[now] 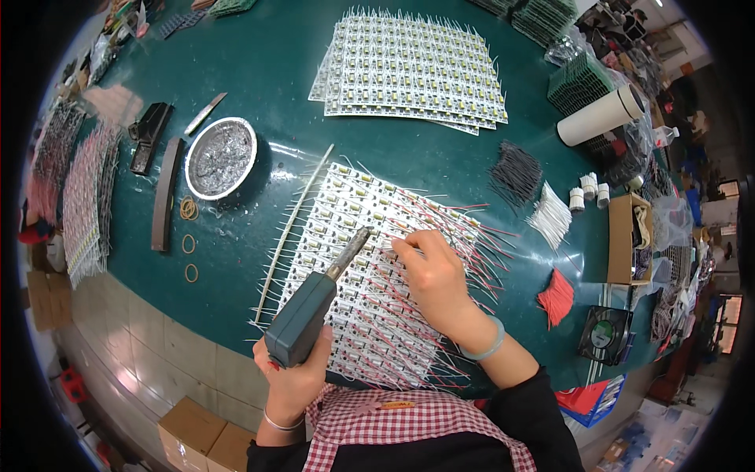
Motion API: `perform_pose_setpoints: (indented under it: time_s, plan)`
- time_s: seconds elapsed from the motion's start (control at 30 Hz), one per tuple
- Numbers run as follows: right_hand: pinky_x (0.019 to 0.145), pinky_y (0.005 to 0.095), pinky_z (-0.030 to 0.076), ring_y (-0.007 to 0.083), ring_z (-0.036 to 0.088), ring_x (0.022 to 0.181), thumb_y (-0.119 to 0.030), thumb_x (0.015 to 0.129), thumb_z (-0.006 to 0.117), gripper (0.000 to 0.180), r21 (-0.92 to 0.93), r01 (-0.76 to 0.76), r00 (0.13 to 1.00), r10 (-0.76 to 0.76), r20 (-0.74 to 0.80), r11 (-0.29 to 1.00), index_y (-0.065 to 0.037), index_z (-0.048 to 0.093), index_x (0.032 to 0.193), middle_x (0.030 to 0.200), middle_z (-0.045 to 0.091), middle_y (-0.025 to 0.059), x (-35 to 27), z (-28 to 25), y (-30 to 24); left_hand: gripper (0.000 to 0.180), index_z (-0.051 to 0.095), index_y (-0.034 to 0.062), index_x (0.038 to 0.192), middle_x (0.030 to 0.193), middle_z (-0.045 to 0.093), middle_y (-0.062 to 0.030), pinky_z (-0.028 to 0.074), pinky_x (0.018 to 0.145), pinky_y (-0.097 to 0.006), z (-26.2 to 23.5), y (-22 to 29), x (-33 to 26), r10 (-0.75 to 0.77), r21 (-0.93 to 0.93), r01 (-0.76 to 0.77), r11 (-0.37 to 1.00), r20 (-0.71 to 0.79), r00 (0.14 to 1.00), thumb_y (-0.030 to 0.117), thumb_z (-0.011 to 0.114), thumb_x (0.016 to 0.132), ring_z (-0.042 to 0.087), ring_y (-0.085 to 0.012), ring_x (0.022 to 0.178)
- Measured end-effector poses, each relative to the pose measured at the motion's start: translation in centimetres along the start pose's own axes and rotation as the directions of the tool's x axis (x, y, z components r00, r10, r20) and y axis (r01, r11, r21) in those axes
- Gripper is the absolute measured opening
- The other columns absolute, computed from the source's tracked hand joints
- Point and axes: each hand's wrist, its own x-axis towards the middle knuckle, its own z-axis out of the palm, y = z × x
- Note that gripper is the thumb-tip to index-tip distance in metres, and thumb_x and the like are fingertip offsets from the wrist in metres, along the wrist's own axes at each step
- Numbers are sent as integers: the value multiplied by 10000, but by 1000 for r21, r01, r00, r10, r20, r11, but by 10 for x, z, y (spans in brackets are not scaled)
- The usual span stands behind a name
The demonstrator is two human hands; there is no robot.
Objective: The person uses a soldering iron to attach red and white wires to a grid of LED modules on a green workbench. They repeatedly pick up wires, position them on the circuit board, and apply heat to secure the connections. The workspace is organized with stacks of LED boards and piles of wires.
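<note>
My left hand (291,381) grips a grey-green soldering gun (303,318) by its handle. Its metal tip (358,240) points up and right onto a white panel of small circuit boards (346,220) lying on the green table (393,149). My right hand (432,275) rests on that panel, fingertips pinched on a thin red wire (397,245) close to the tip. Many red wires (456,228) stick out across the panel's right side. A pale green bangle sits on my right wrist.
A round metal dish of solder dross (220,156) stands at the left, with a knife (204,112), dark bars (163,193) and rubber bands (189,208). More board panels (413,71) are stacked at the back. Bundles of black (517,171), white (550,216) and red wires (557,295) lie right.
</note>
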Motion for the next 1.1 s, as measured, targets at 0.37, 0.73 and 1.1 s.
perform_pose_setpoints:
  time_s: [0.37, 0.73, 1.1]
  plan:
    - [689, 377, 512, 292, 617, 802, 97, 758, 641, 241, 94, -140, 988, 146, -56, 986, -8, 686, 969, 887, 600, 119, -19, -60, -11, 311, 660, -62, 1017, 943, 694, -89, 513, 713, -261, -8, 0, -5, -319, -256, 302, 918, -28, 947, 7, 813, 755, 651, -134, 808]
    - [687, 331, 513, 227, 634, 776, 5, 865, 659, 223, 571, -254, 967, 190, 170, 781, -44, 736, 1068, 899, 642, 102, -24, -32, -53, 346, 560, -57, 1122, 940, 628, -126, 434, 457, -244, -7, 6, -4, -255, -427, 211, 879, -48, 966, -67, 672, 794, 553, -129, 547]
    - [763, 326, 515, 219, 657, 843, -8, 881, 666, 150, 748, -309, 950, 145, 278, 587, -6, 721, 1021, 943, 698, 118, -48, -26, -71, 373, 596, -57, 1132, 928, 658, -114, 457, 475, -250, 9, -2, -13, -321, -476, 425, 770, 286, 903, -12, 761, 800, 587, -133, 592]
